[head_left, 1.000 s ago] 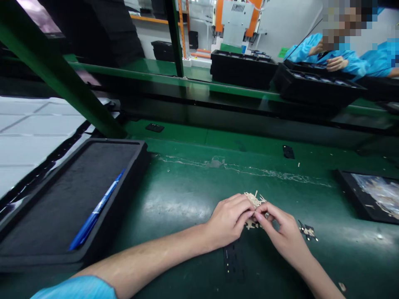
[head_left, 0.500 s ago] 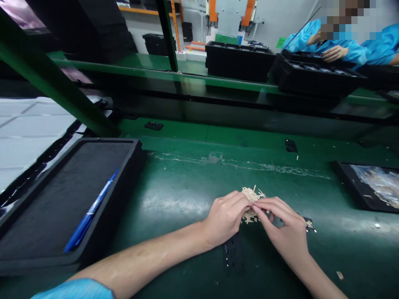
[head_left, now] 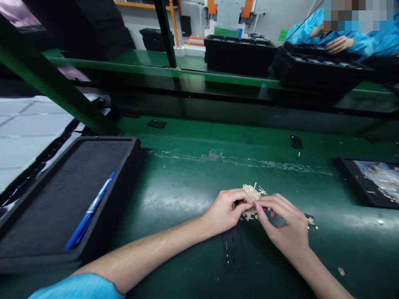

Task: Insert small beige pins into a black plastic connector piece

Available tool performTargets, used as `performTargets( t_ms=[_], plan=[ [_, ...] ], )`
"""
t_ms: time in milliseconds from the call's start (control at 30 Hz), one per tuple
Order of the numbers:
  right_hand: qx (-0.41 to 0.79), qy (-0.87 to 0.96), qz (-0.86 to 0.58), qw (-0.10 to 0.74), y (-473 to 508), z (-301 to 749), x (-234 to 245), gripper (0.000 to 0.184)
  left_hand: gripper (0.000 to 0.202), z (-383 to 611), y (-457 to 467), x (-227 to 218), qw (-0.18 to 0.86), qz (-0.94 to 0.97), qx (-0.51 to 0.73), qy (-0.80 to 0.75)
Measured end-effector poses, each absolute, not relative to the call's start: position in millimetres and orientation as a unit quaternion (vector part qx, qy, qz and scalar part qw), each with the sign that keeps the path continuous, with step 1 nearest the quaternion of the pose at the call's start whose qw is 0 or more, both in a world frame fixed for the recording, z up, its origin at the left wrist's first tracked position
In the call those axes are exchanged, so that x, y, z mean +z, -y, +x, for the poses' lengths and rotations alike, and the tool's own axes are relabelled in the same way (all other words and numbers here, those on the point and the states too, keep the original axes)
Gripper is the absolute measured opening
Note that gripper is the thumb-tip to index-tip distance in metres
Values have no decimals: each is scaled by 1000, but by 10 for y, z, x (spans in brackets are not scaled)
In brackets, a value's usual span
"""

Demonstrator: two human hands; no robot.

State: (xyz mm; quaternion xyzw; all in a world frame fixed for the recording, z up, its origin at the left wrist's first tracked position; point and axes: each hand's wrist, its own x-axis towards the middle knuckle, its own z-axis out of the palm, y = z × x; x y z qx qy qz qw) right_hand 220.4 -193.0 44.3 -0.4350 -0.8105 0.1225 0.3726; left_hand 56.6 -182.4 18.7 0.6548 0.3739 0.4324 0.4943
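Observation:
My left hand [head_left: 226, 209] and my right hand [head_left: 285, 226] meet fingertip to fingertip on the green bench, over a small heap of pale tan slivers [head_left: 253, 194]. Both hands have their fingers curled in a pinch around something tiny that I cannot make out. A flat black strip with small holes [head_left: 233, 249] lies on the bench just below my hands. A few tiny dark and pale parts [head_left: 311, 221] sit to the right of my right hand.
A black foam tray [head_left: 56, 232] with a blue pen [head_left: 90, 211] stands at the left. A black tray with clear film [head_left: 370, 182] is at the right edge. Black bins [head_left: 240, 54] line the belt behind. A person in blue [head_left: 352, 39] works at the far right.
My hands have stayed at the heap, with the fingers shifting slightly. The view has tipped a little, so the scene sits slightly higher.

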Motion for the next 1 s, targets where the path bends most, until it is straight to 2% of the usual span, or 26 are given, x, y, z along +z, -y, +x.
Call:
performTargets(
  t_ms=[133, 233, 367, 667, 833, 1000],
  plan=[
    [69, 790, -473, 385, 1848, 2293, 431, 10, 13, 574, 1810, 207, 590, 563, 419, -399],
    [-11, 791, -488, 368, 1782, 2367, 400, 10, 13, 574, 1813, 208, 608, 533, 429, -402],
    [-69, 821, -462, 329, 1812, 2337, 385, 17, 12, 574, 1820, 182, 581, 550, 435, -413],
    [-92, 857, -414, 291, 1932, 2202, 393, 12, 15, 580, 1837, 127, 501, 641, 414, -409],
    [-128, 860, -391, 302, 1934, 2174, 387, 13, 17, 563, 1859, 121, 436, 690, 399, -419],
    [-134, 867, -374, 300, 1955, 2152, 396, 15, 16, 557, 1872, 146, 417, 701, 392, -426]
  ],
)
